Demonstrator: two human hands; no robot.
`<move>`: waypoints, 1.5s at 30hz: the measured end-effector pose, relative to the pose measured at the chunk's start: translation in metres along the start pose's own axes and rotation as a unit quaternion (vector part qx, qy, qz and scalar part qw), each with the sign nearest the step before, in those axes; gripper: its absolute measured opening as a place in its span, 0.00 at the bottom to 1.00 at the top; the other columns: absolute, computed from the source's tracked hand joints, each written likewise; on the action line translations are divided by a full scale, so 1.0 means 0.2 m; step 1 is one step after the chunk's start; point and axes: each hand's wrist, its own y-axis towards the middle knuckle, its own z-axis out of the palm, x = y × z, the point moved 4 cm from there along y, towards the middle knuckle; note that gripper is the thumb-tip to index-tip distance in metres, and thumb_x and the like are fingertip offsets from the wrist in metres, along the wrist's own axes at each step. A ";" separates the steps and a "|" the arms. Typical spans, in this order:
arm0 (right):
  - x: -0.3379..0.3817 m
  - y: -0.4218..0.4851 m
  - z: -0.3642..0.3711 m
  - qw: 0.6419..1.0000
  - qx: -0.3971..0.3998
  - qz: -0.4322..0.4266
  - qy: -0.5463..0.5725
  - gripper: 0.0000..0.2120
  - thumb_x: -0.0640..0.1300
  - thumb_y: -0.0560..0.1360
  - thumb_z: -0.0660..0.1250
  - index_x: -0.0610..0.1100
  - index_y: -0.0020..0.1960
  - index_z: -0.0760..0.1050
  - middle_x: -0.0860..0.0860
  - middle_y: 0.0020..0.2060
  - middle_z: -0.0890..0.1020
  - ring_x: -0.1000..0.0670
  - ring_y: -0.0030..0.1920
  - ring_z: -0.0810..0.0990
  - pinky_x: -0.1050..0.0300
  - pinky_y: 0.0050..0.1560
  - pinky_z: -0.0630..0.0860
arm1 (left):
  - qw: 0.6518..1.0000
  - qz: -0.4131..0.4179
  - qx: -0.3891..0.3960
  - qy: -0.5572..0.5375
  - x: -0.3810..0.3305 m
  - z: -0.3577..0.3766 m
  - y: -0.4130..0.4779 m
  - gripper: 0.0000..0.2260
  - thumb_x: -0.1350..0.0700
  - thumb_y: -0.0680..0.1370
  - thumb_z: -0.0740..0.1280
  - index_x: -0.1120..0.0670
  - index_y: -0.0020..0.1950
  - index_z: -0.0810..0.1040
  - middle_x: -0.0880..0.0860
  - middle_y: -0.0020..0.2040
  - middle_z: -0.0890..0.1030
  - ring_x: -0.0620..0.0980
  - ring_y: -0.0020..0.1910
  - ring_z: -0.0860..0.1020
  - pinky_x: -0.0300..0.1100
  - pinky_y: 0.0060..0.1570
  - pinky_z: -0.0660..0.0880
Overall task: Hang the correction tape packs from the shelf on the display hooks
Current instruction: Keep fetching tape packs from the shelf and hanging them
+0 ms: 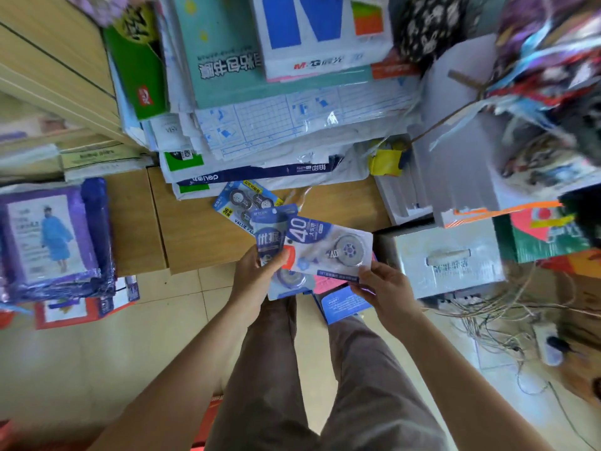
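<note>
Packs in hand at the shelf, hooks not in view. Left grip [257,278] curls round a small stack of correction tape packs [271,242], thumb across the front, fingers behind. Right grip [379,286] pinches the near corner of the top pack [328,252], which lies flat across both grips. One more, the value pack [242,200], lies on the wooden shelf [195,229] just beyond the left grip; the held stack overlaps it in view, touching or not unclear. To do this well: square the held packs so their hang ends line up on the far side, hold them by the card edges and not the blister, take the shelf pack with the right grip, then carry all to the hooks. Top pack: white-and-blue card, big "40" print, clear blister over a round grey-purple tape wheel, probably light and stiff. The pack beneath is darker blue with white characters. Blue card pieces [341,304] show just under the right grip, held or not I cannot tell.
</note>
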 end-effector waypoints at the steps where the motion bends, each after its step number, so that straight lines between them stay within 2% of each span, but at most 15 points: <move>1: 0.02 -0.04 -0.02 1.000 0.004 0.005 -0.014 0.07 0.37 0.79 0.67 0.32 0.53 0.77 0.41 0.42 0.82 0.45 0.42 0.84 0.59 0.42 0.81 | 1.000 0.013 0.007 0.005 -0.02 0.00 -0.04 0.13 0.57 0.76 0.75 0.58 0.60 0.82 0.57 0.55 0.86 0.54 0.53 0.84 0.49 0.55 0.79; 7: 0.26 -0.30 -0.06 0.992 0.019 -0.010 -0.126 0.21 0.40 0.67 0.76 0.35 0.58 0.78 0.42 0.45 0.82 0.48 0.41 0.83 0.54 0.45 0.81 | 0.997 0.071 0.017 0.030 -0.27 0.04 -0.31 0.13 0.61 0.76 0.74 0.61 0.59 0.81 0.57 0.53 0.86 0.54 0.51 0.84 0.43 0.46 0.81; 11: 0.59 -0.49 -0.03 0.967 0.006 -0.167 -0.194 0.21 0.31 0.70 0.74 0.45 0.59 0.76 0.49 0.45 0.82 0.56 0.40 0.81 0.62 0.40 0.79 | 0.985 0.151 0.019 0.086 -0.52 0.05 -0.48 0.09 0.58 0.77 0.74 0.53 0.57 0.82 0.50 0.52 0.87 0.49 0.52 0.85 0.45 0.52 0.80; 14: 0.85 -0.64 0.02 0.916 0.032 -0.288 -0.277 0.25 0.34 0.72 0.75 0.46 0.65 0.72 0.60 0.50 0.79 0.70 0.44 0.79 0.73 0.43 0.74 | 0.967 0.220 0.016 0.131 -0.71 0.05 -0.58 0.09 0.60 0.78 0.73 0.51 0.56 0.81 0.45 0.51 0.87 0.43 0.51 0.84 0.39 0.50 0.78; 16: 0.98 -0.73 0.08 0.866 0.057 -0.330 -0.372 0.26 0.43 0.71 0.78 0.49 0.66 0.73 0.61 0.53 0.79 0.69 0.50 0.78 0.73 0.50 0.73 | 0.953 0.258 0.016 0.158 -0.83 0.04 -0.62 0.09 0.52 0.77 0.74 0.50 0.56 0.81 0.49 0.52 0.86 0.50 0.53 0.83 0.48 0.51 0.80; 18: 1.09 -0.80 0.14 0.819 0.085 -0.350 -0.447 0.24 0.47 0.71 0.78 0.48 0.65 0.76 0.58 0.54 0.80 0.63 0.52 0.78 0.66 0.54 0.74 | 0.945 0.279 0.031 0.170 -0.95 0.03 -0.66 0.23 0.41 0.75 0.74 0.52 0.64 0.78 0.54 0.60 0.83 0.56 0.61 0.81 0.57 0.61 0.77; 21: 1.20 -0.92 0.21 0.784 0.126 -0.368 -0.483 0.11 0.44 0.72 0.77 0.51 0.49 0.78 0.62 0.39 0.77 0.63 0.39 0.76 0.63 0.41 0.69 | 0.934 0.300 0.061 0.186 -1.12 0.02 -0.73 0.32 0.36 0.73 0.74 0.56 0.67 0.74 0.55 0.63 0.80 0.56 0.61 0.79 0.58 0.62 0.75; 24: 1.29 -0.99 0.23 0.774 0.158 -0.397 -0.467 0.16 0.49 0.72 0.77 0.56 0.36 0.70 0.59 0.30 0.70 0.60 0.31 0.67 0.59 0.35 0.63 | 0.908 0.362 0.075 0.200 -1.33 0.05 -0.84 0.30 0.39 0.73 0.76 0.63 0.59 0.74 0.54 0.51 0.79 0.56 0.49 0.78 0.55 0.53 0.74; 26: 1.37 -1.06 0.23 0.779 0.164 -0.418 -0.437 0.15 0.59 0.70 0.76 0.50 0.43 0.76 0.53 0.37 0.79 0.54 0.37 0.76 0.47 0.40 0.74 | 0.887 0.411 0.068 0.199 -1.49 0.06 -0.94 0.25 0.43 0.75 0.75 0.63 0.56 0.76 0.60 0.46 0.81 0.58 0.43 0.78 0.52 0.48 0.74; 28: 1.50 -1.15 0.23 0.777 0.153 -0.457 -0.405 0.21 0.59 0.70 0.75 0.44 0.51 0.78 0.45 0.46 0.83 0.42 0.48 0.82 0.36 0.49 0.77 | 0.864 0.468 0.032 0.182 -1.67 0.07 -1.06 0.15 0.46 0.75 0.75 0.55 0.55 0.81 0.60 0.49 0.84 0.57 0.47 0.82 0.53 0.48 0.77; 30: 1.64 -1.29 0.23 0.780 0.125 -0.492 -0.366 0.16 0.52 0.72 0.76 0.43 0.52 0.79 0.44 0.47 0.84 0.39 0.50 0.83 0.37 0.50 0.77 | 0.837 0.519 0.000 0.174 -1.85 0.09 -1.17 0.13 0.45 0.74 0.74 0.50 0.54 0.82 0.55 0.47 0.85 0.60 0.48 0.83 0.58 0.48 0.78; 33: 1.85 -1.48 0.24 0.783 0.091 -0.543 -0.290 0.09 0.40 0.73 0.76 0.46 0.50 0.80 0.49 0.47 0.86 0.50 0.48 0.85 0.51 0.48 0.80 | 0.777 0.594 -0.039 0.206 -2.08 0.12 -1.32 0.11 0.45 0.75 0.73 0.50 0.52 0.82 0.52 0.43 0.85 0.59 0.43 0.82 0.55 0.42 0.77; 36: 2.04 -1.68 0.29 0.760 0.063 -0.601 -0.239 0.09 0.40 0.73 0.76 0.49 0.50 0.79 0.52 0.47 0.86 0.58 0.46 0.84 0.64 0.44 0.78 | 0.731 0.646 -0.073 0.207 -2.31 0.16 -1.51 0.04 0.47 0.75 0.74 0.45 0.46 0.80 0.43 0.36 0.82 0.43 0.33 0.78 0.43 0.33 0.72; 41: 2.34 -1.95 0.35 0.698 0.017 -0.695 -0.170 0.08 0.43 0.74 0.75 0.44 0.51 0.79 0.51 0.45 0.85 0.49 0.47 0.84 0.49 0.45 0.80 | 0.639 0.727 -0.128 0.216 -2.64 0.18 -1.77 0.17 0.38 0.75 0.70 0.50 0.53 0.82 0.51 0.41 0.84 0.54 0.40 0.82 0.57 0.39 0.77; 45: 2.53 -2.14 0.43 0.647 0.000 -0.750 -0.140 0.08 0.46 0.74 0.75 0.48 0.51 0.79 0.53 0.46 0.85 0.48 0.48 0.85 0.44 0.46 0.81 | 0.582 0.769 -0.158 0.213 -2.85 0.17 -1.94 0.18 0.37 0.75 0.68 0.48 0.55 0.82 0.47 0.44 0.85 0.51 0.41 0.83 0.55 0.38 0.77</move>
